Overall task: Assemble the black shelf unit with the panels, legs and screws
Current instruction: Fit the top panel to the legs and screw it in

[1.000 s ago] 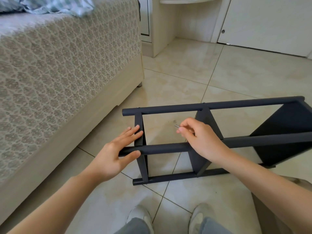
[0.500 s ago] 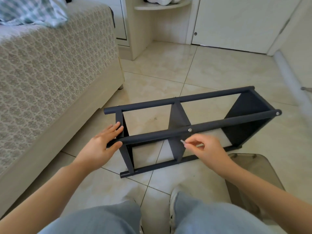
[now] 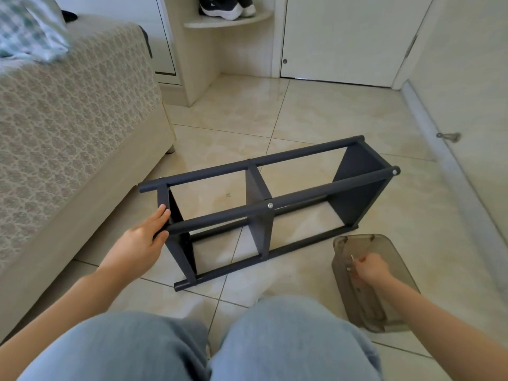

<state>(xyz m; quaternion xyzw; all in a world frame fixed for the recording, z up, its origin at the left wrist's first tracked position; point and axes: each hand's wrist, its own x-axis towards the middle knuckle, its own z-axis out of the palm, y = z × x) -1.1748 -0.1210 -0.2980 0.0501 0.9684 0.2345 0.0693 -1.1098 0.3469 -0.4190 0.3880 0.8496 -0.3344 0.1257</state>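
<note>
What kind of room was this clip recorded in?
Most likely a home bedroom: a bed with a patterned cover stands on the left, a corner shelf holds sneakers, and a white door closes the far side of the tiled floor.

Soft, even daylight, glare on the tiles (image 3: 316, 111), edges bent, perhaps slightly blurred.

We see the black shelf unit (image 3: 264, 210) lying on its side on the tiled floor (image 3: 316, 114) beside the bed (image 3: 68, 119). Our left grip (image 3: 143, 240) rests straight-fingered at its near end. Our right grip (image 3: 371, 270) pinches a small screw (image 3: 352, 257) inside the smoky clear tray (image 3: 395, 251).
</note>
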